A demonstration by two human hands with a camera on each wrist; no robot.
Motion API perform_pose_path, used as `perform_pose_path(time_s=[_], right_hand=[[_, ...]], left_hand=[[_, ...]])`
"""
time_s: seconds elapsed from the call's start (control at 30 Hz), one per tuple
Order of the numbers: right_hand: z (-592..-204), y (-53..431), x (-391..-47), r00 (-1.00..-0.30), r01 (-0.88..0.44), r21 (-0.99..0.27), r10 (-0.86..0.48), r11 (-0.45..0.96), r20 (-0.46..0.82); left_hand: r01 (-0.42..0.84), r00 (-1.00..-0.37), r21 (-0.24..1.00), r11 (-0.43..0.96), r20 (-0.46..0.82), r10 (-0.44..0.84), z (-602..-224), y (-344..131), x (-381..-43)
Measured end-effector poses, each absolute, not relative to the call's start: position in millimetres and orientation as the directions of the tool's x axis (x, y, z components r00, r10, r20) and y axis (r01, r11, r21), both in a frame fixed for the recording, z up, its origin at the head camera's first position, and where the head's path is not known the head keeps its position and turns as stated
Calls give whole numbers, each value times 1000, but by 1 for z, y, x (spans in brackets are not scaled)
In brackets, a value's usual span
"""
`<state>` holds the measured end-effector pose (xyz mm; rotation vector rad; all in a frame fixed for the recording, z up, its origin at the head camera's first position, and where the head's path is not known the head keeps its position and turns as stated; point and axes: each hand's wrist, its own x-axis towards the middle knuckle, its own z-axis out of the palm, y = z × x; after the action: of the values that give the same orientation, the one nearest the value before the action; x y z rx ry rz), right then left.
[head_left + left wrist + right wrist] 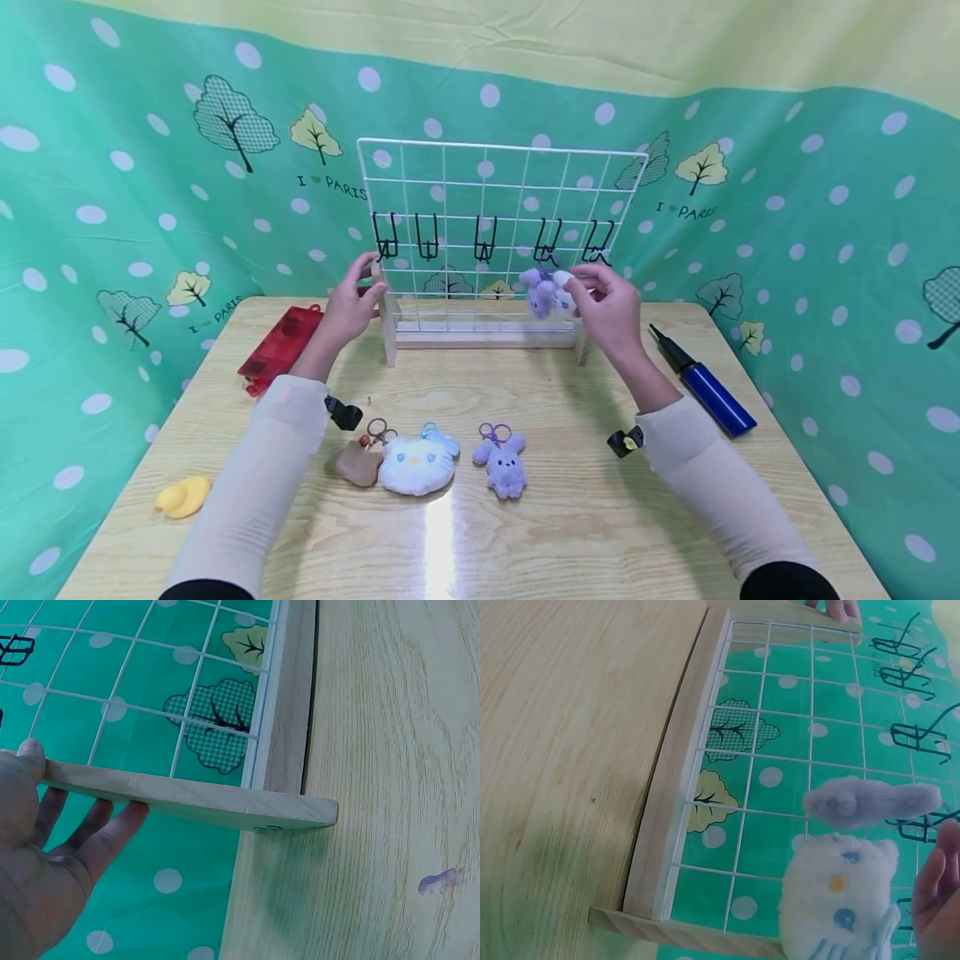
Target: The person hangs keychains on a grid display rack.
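Note:
My left hand (354,302) grips the wooden left upright (187,796) of a white wire grid rack (487,152), thumb on one side and fingers on the other. On the right, my right hand (609,307) holds a white cat plush keychain (838,889) with a blue bow, by its top, in front of the grid; its ring is hidden. Just left of that plush, a purple plush keychain (870,801) hangs by a black hook (546,242). Other black hooks (485,239) line the grid in a row.
On the table lie a brown plush keychain (357,463), another white cat plush (417,465) and a purple bunny plush (501,468). A red translucent pouch (281,346) and a yellow duck (183,497) lie left. A blue object with a black pointed tip (716,398) lies right.

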<state>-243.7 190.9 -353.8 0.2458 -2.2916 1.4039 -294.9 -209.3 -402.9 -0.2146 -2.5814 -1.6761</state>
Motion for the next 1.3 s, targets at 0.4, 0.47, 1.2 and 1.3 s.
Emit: perform_pose_path(time_s=[0.4, 0.47, 1.2, 1.3], right_hand=[[-368, 196, -235, -909, -385, -781, -54, 492, 414], [-374, 195, -234, -917, -378, -783, -83, 494, 391], [-427, 183, -221, -890, -405, -692, -429, 597, 151], [-434, 181, -220, -864, -427, -686, -490, 589, 118]], left_hand=[[134, -991, 902, 411, 109, 83, -403, -211, -296], [131, -991, 902, 412, 107, 82, -402, -211, -297], [164, -986, 901, 402, 142, 86, -405, -209, -297], [155, -988, 900, 407, 133, 83, -404, -209, -296]])
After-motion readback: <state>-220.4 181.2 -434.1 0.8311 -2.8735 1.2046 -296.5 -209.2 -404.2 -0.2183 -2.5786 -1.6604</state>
